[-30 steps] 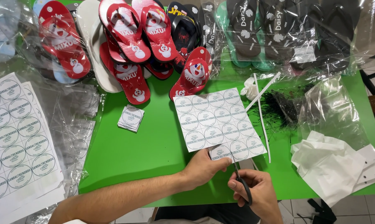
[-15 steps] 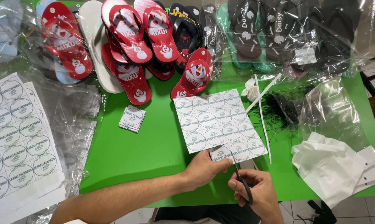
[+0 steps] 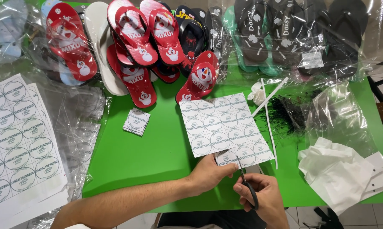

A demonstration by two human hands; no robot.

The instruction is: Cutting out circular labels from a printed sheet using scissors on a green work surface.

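A white sheet of round printed labels lies on the green table. My left hand pinches the sheet's near edge at one label. My right hand grips black-handled scissors, whose blades point up into the sheet's near edge beside my left fingers. A small stack of cut square labels rests to the left of the sheet. Thin white paper strips lie along the sheet's right side.
Red flip-flops with snowman prints, dark ones and bagged black ones crowd the far edge. More label sheets and clear plastic bags lie left. White bags and black plastic ties sit right.
Both hands and the scissors stay at the sheet's near edge with barely any shift. Nothing else on the table has moved.
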